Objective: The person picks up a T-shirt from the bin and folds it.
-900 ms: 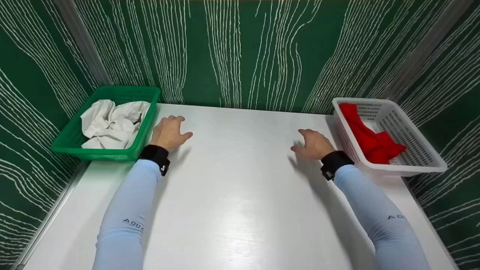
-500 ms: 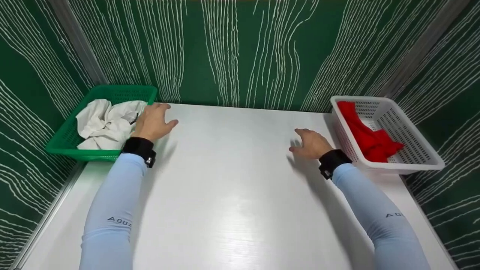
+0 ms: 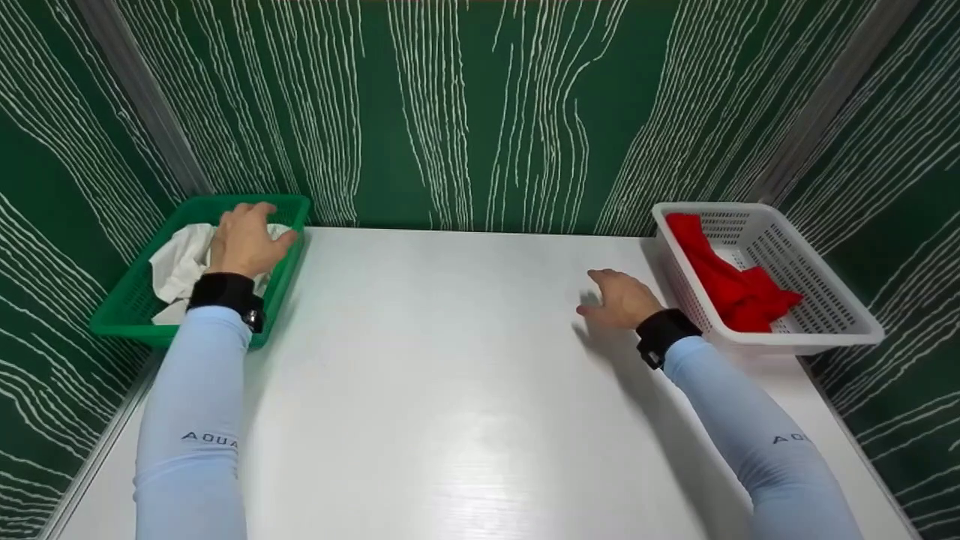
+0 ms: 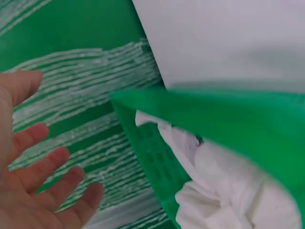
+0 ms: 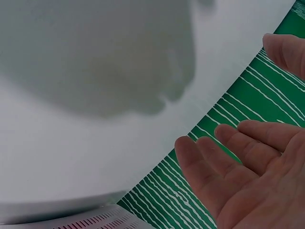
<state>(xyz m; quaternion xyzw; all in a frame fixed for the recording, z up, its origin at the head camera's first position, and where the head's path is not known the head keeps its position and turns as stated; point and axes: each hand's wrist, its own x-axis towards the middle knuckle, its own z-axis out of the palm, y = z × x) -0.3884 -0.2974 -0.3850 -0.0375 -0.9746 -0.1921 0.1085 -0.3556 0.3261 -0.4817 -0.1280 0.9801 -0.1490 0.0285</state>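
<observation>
In the head view my left hand [image 3: 246,241] hovers over the green basket [image 3: 279,289], above a crumpled white cloth [image 3: 180,262] that it partly covers. The left wrist view shows the fingers [image 4: 57,191] spread and holding nothing, with the white cloth [image 4: 224,191] beside them inside the basket. My right hand [image 3: 621,300] is held over the table, left of the white basket [image 3: 840,337]. Its fingers [image 5: 200,171] are relaxed and hold nothing in the right wrist view. A red cloth [image 3: 739,289] lies bunched in the white basket.
A white table [image 3: 450,360] spans the space between the two baskets. Green walls [image 3: 480,112] with white wavy lines enclose it at the back and sides. A grey post [image 3: 150,97] stands in each back corner.
My left hand has moved left, from beside the green basket's right rim to over the white cloth. My right hand has stayed almost in place. The head view has shifted slightly.
</observation>
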